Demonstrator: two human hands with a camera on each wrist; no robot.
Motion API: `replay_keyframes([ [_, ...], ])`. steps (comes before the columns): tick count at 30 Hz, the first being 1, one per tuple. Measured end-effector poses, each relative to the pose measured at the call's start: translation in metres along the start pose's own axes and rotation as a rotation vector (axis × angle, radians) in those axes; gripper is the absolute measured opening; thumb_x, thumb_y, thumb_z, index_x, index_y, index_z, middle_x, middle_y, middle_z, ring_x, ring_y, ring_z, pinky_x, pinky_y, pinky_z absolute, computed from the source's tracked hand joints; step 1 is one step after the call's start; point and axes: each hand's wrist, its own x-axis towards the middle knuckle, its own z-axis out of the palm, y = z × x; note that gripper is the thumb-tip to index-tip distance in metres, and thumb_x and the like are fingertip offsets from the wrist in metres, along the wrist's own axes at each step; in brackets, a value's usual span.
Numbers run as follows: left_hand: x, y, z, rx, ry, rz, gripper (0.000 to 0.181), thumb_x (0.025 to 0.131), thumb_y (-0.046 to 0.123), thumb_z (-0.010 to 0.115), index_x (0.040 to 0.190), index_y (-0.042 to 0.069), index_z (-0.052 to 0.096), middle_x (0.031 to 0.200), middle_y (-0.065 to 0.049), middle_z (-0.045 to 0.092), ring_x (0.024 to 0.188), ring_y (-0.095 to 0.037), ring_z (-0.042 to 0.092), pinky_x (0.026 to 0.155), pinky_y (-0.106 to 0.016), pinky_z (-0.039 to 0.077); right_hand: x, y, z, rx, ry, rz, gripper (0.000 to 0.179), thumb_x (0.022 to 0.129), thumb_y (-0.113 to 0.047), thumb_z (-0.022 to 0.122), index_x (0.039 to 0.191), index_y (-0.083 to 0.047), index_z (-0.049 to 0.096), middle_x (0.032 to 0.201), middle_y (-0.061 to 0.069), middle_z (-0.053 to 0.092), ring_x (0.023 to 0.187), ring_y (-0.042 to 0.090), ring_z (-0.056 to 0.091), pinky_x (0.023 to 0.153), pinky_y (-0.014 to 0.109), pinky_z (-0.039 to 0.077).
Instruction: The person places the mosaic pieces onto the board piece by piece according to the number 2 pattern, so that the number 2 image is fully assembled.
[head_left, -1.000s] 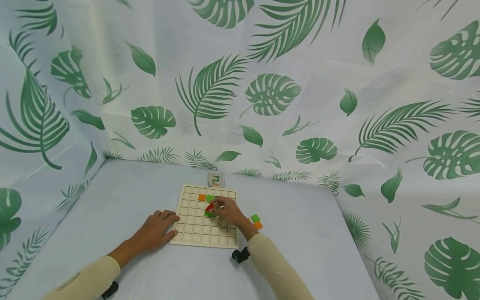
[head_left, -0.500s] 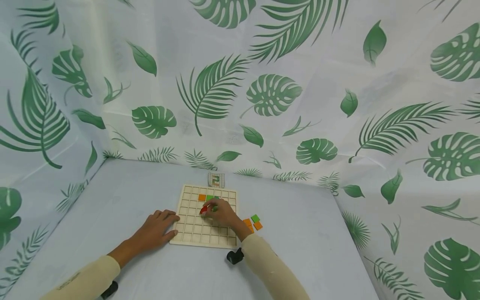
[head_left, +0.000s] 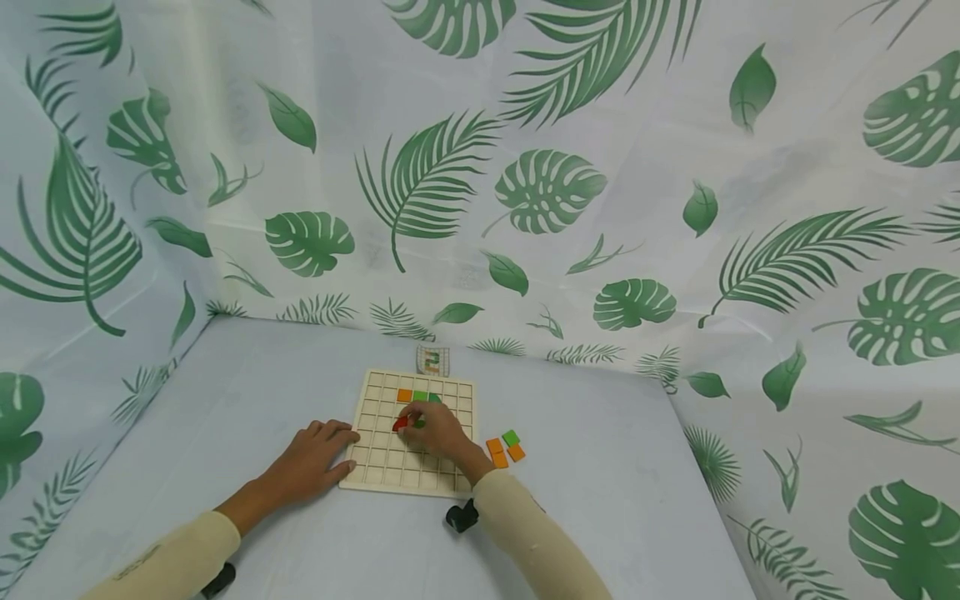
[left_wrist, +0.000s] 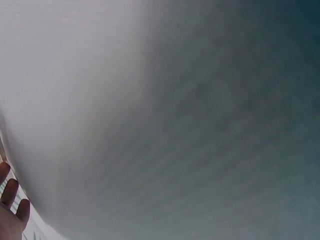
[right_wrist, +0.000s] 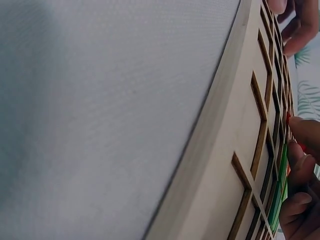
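Observation:
A square wooden grid board lies on the table. My right hand is over its middle, pinching a small red tile between thumb and fingertips, low over the cells. A green tile shows partly under the fingers. Behind them, an orange tile, a light green tile and a darker green tile form a row in the grid. My left hand rests at the board's left edge, fingers extended. The right wrist view shows green tiles in the cells beside my right fingers.
Several loose tiles lie right of the board, among them a green tile and an orange tile. Behind the board is a small printed card with a coloured grid pattern. A leaf-printed sheet hangs behind the table.
My right hand has moved left across the board with the red tile, uncovering more of the loose orange tiles. My left hand stays in place.

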Motion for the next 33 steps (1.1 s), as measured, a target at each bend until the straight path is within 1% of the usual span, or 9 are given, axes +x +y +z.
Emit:
replay_keyframes([
  [4, 0.0001, -0.0007, 0.0015, 0.007, 0.0, -0.002, 0.042, 0.093, 0.034, 0.071, 0.129, 0.014, 0.063, 0.132, -0.007, 0.059, 0.113, -0.026, 0.054, 0.09, -0.048, 0.045, -0.0006, -0.0022, -0.0016, -0.044, 0.004, -0.006, 0.02, 0.092, -0.024, 0.075, 0.111, -0.017, 0.072, 0.091, -0.007, 0.066, 0.084, 0.007, 0.057, 0.073, 0.023, 0.047],
  [11, 0.0005, 0.0, 0.002, 0.009, -0.005, -0.012, 0.043, 0.093, 0.034, 0.071, 0.129, 0.014, 0.063, 0.132, -0.007, 0.059, 0.114, -0.027, 0.055, 0.091, -0.049, 0.045, -0.0006, -0.0036, -0.0043, -0.108, 0.0, -0.013, 0.018, 0.092, -0.027, 0.075, 0.108, -0.019, 0.076, 0.099, -0.006, 0.068, 0.092, 0.008, 0.061, 0.074, 0.024, 0.05],
  [21, 0.0012, 0.0032, -0.001, 0.004, -0.029, -0.033, 0.043, 0.094, 0.035, 0.07, 0.131, 0.013, 0.063, 0.133, -0.008, 0.059, 0.116, -0.028, 0.054, 0.092, -0.05, 0.045, 0.0019, -0.0044, -0.0041, -0.111, -0.008, 0.0, 0.018, 0.092, -0.027, 0.074, 0.109, -0.019, 0.077, 0.098, -0.007, 0.069, 0.092, 0.007, 0.062, 0.074, 0.024, 0.05],
  [33, 0.0013, 0.0034, -0.0001, -0.008, -0.031, -0.037, 0.043, 0.094, 0.034, 0.069, 0.13, 0.012, 0.063, 0.134, -0.008, 0.059, 0.116, -0.029, 0.054, 0.093, -0.051, 0.045, 0.0029, -0.0025, -0.0039, -0.107, -0.014, -0.002, 0.015, 0.093, -0.027, 0.074, 0.105, -0.02, 0.078, 0.099, -0.009, 0.071, 0.091, 0.005, 0.061, 0.074, 0.024, 0.05],
])
